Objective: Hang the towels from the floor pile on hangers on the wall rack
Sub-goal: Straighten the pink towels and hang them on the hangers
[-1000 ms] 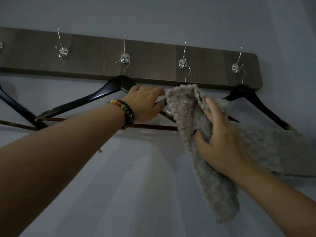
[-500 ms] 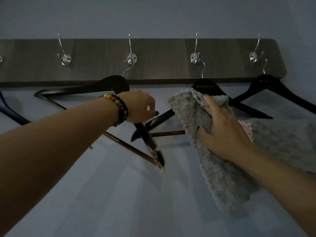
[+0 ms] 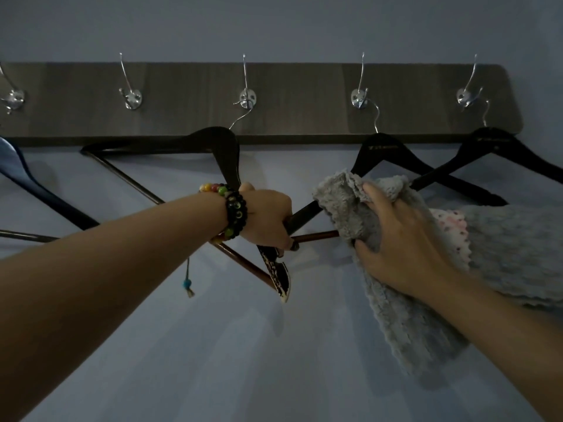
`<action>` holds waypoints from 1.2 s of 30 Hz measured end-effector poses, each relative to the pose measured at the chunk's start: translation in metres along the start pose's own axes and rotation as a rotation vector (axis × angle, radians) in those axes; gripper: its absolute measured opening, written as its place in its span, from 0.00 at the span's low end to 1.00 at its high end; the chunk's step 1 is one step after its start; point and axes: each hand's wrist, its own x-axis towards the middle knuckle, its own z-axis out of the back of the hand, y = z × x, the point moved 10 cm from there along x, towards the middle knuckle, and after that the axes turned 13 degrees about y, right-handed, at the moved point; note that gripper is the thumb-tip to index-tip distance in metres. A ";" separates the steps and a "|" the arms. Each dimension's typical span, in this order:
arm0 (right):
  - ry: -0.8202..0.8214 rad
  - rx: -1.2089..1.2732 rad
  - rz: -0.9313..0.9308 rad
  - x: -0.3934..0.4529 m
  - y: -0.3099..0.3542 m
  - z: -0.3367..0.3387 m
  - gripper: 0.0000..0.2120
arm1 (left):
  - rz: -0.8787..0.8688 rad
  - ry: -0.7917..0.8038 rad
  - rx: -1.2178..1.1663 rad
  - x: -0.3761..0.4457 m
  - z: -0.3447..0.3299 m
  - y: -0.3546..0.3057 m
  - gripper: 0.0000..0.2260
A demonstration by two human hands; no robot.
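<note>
A dark wooden wall rack (image 3: 289, 99) with silver hooks runs across the top. My left hand (image 3: 266, 219), with a bead bracelet at the wrist, grips the right arm of a black hanger (image 3: 213, 141) that hangs tilted from the middle hook (image 3: 247, 97); the fingers also touch the left end of the neighbouring black hanger (image 3: 379, 149). My right hand (image 3: 402, 242) holds a grey fluffy towel (image 3: 344, 202) against that second hanger's brown bar (image 3: 316, 236). The towel hangs down below my hand.
A third black hanger (image 3: 493, 144) hangs at the far right with a grey towel (image 3: 518, 248) and a pink-dotted cloth (image 3: 451, 226) on it. A blue hanger (image 3: 27, 184) hangs at the far left. Behind everything is a plain pale wall.
The view has tilted so the rack sits level. My left hand has swung its hanger down and to the right, onto the neighbouring hanger's end. My right hand still holds the towel at the bar.
</note>
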 end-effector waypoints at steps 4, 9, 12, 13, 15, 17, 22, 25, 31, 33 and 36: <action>-0.081 -0.073 0.038 -0.011 0.009 0.015 0.41 | -0.031 -0.008 -0.107 -0.014 0.006 -0.010 0.18; -0.156 -0.102 0.051 -0.017 0.011 0.032 0.40 | -0.192 0.100 -0.546 -0.027 0.006 -0.031 0.16; -0.148 -0.086 0.040 -0.019 0.006 0.039 0.40 | -0.225 0.104 -0.845 -0.028 -0.002 -0.038 0.10; -0.134 -0.085 0.034 -0.020 0.004 0.039 0.41 | -0.223 0.090 -0.927 -0.027 -0.006 -0.039 0.10; -0.106 -0.097 0.032 -0.020 0.002 0.037 0.40 | -0.192 -0.011 -0.961 -0.027 -0.007 -0.035 0.12; -0.079 -0.094 0.024 -0.020 0.001 0.036 0.40 | -0.123 -0.182 -0.880 -0.030 0.000 -0.023 0.14; -0.114 -0.009 -0.051 -0.023 -0.002 0.047 0.41 | 0.018 -0.435 -0.898 -0.046 0.023 0.030 0.17; -0.096 0.011 -0.061 -0.023 -0.003 0.045 0.41 | 0.031 -0.503 -1.034 -0.057 0.036 0.065 0.14; -0.076 0.068 -0.085 -0.023 -0.007 0.038 0.41 | 0.015 -0.841 -1.405 -0.088 0.072 0.129 0.13; -0.062 0.100 -0.095 -0.022 -0.007 0.036 0.40 | -0.020 -0.919 -1.528 -0.091 0.080 0.143 0.12; 0.001 0.137 -0.119 -0.021 -0.007 0.026 0.41 | -0.021 -0.939 -1.550 -0.084 0.086 0.153 0.09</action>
